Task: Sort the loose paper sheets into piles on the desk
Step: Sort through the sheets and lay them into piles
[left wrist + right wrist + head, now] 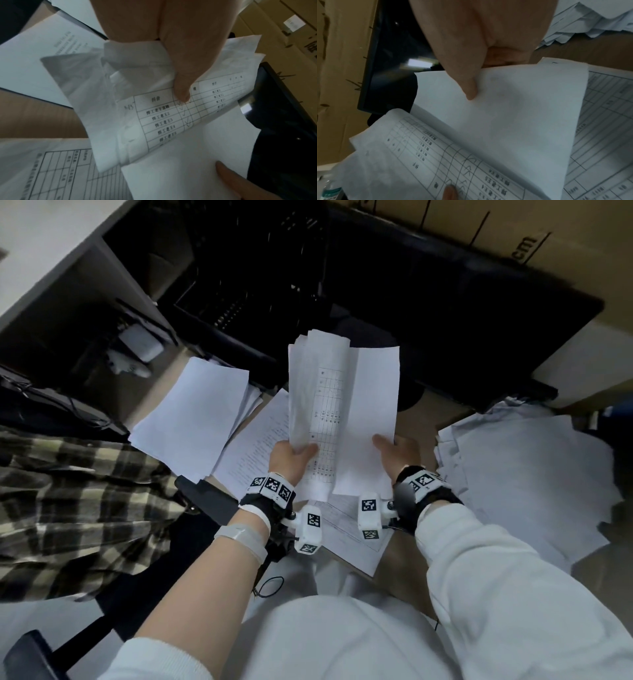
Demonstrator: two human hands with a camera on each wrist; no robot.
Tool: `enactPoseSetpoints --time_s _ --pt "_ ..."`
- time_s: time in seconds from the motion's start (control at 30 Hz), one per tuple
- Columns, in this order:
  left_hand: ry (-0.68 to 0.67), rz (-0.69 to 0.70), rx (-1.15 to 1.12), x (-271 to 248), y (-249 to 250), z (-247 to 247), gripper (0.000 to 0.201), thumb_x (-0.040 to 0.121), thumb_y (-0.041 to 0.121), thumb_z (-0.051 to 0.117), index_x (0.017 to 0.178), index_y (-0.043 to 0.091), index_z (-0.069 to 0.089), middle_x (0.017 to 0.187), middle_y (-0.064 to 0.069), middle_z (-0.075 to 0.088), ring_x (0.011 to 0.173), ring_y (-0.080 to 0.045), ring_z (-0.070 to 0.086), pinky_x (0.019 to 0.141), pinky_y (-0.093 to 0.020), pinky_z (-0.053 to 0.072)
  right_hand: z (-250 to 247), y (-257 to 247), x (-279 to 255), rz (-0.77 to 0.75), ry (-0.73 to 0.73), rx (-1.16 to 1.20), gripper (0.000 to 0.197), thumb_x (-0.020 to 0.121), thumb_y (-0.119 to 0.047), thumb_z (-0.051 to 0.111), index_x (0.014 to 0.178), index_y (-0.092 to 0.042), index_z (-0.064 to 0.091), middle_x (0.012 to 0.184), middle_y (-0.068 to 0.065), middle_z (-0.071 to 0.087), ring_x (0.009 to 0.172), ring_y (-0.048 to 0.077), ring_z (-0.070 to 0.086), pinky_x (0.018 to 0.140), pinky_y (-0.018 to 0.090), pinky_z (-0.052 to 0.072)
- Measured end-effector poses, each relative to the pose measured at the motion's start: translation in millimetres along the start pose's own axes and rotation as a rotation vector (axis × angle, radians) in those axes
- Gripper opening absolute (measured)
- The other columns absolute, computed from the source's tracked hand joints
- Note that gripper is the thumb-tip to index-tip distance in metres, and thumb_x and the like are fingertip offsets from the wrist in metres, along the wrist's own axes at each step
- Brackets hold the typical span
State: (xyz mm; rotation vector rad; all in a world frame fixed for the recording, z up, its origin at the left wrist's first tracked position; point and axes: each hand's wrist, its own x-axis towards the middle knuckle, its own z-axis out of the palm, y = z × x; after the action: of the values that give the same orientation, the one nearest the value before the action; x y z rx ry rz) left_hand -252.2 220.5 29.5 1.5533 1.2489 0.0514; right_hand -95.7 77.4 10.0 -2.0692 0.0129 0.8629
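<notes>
A person holds a sheaf of papers (308, 405) above the tabletop (421, 419), its long axis pointing away from the body. The left hand (289, 458) has its grip pinched on the sheaf's near edge, thumb on a printed table. The right hand (399, 453) pinches a blank sheet (373, 419) peeled rightward. A blank pile (191, 412) lies to the left, a loose heap (527, 474) to the right.

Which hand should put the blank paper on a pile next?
Probably the right hand: it alone pinches the blank white sheet, already peeled away, while the left hand grips the bundle of printed table sheets.
</notes>
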Motion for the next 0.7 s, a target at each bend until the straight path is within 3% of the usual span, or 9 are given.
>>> enactPoseSetpoints --time_s 0.07,0.13,0.2,0.23,0.3,0.4,0.47,0.53,0.7 --pt "0.004 -0.008 0.041 3 -4 -5 0.035 0.089 0.031 0.071 0.103 -0.001 0.067 0.091 -0.014 0.071 0.080 -0.031 0.069 0.068 -0.036 0.057 7 7 1 0.005 0.023 -0.016 0.022 0.086 -0.029 0.067 0.077 -0.010 0.071 0.077 0.006 0.070 0.078 0.027 0.065 0.077 0.037 0.052" --pt "0.043 -0.030 0.060 7 -9 -15 0.036 0.090 0.030 0.070 0.103 -0.003 0.066 0.090 -0.014 0.069 0.081 -0.030 0.067 0.068 -0.032 0.052 19 9 -2 0.025 0.033 -0.039 0.027 0.083 -0.032 0.070 0.083 -0.004 0.073 0.083 0.013 0.073 0.079 0.029 0.067 0.078 0.038 0.053" --pt "0.100 -0.077 0.049 14 -17 -33 0.037 0.090 0.029 0.069 0.107 -0.004 0.065 0.094 -0.015 0.067 0.086 -0.030 0.065 0.074 -0.033 0.051 36 8 -4 0.032 0.012 -0.053 0.035 0.084 -0.030 0.072 0.083 0.005 0.069 0.083 0.025 0.068 0.070 0.033 0.061 0.068 0.032 0.046" --pt "0.137 -0.103 0.036 19 -22 -44 0.039 0.090 0.030 0.069 0.109 -0.004 0.064 0.096 -0.015 0.067 0.088 -0.030 0.064 0.076 -0.034 0.052 47 5 -6 0.036 -0.018 -0.062 0.036 0.085 -0.029 0.071 0.076 0.006 0.066 0.074 0.027 0.063 0.065 0.035 0.057 0.064 0.029 0.041" --pt "0.207 -0.146 0.033 28 -32 -69 0.040 0.089 0.034 0.068 0.107 -0.002 0.065 0.096 -0.012 0.067 0.089 -0.030 0.065 0.080 -0.035 0.052 74 -2 -8 0.041 -0.086 -0.112 0.040 0.085 -0.028 0.066 0.058 0.000 0.056 0.056 0.017 0.052 0.057 0.027 0.052 0.058 0.026 0.040" --pt "0.301 -0.207 0.036 42 -48 -110 0.036 0.087 0.036 0.067 0.104 0.004 0.066 0.092 -0.008 0.063 0.085 -0.027 0.060 0.083 -0.032 0.048 120 -18 -11 0.016 -0.187 -0.178 0.043 0.088 -0.025 0.060 0.048 -0.013 0.049 0.049 0.005 0.051 0.052 0.021 0.053 0.061 0.028 0.046" --pt "0.366 -0.272 -0.006 50 -57 -136 0.027 0.087 0.030 0.065 0.098 0.006 0.065 0.095 -0.010 0.067 0.085 -0.029 0.061 0.077 -0.032 0.049 147 -30 -14 0.003 -0.221 -0.220 0.041 0.092 -0.024 0.060 0.052 -0.017 0.054 0.050 0.002 0.058 0.047 0.016 0.056 0.061 0.026 0.046" --pt "0.440 -0.318 -0.049 59 -62 -163 0.032 0.084 0.031 0.065 0.103 0.005 0.066 0.100 -0.012 0.070 0.089 -0.033 0.064 0.078 -0.033 0.052 172 -38 -14 0.006 -0.212 -0.216 0.037 0.092 -0.027 0.062 0.057 -0.018 0.062 0.052 0.002 0.064 0.047 0.012 0.059 0.063 0.025 0.049" --pt "0.600 -0.312 -0.101 81 -74 -227 0.044 0.087 0.032 0.067 0.118 0.001 0.065 0.105 -0.011 0.069 0.091 -0.030 0.063 0.075 -0.028 0.046 236 -59 -14 0.033 -0.216 -0.232 0.037 0.090 -0.032 0.064 0.066 -0.004 0.070 0.056 -0.001 0.066 0.057 0.017 0.060 0.063 0.025 0.047"
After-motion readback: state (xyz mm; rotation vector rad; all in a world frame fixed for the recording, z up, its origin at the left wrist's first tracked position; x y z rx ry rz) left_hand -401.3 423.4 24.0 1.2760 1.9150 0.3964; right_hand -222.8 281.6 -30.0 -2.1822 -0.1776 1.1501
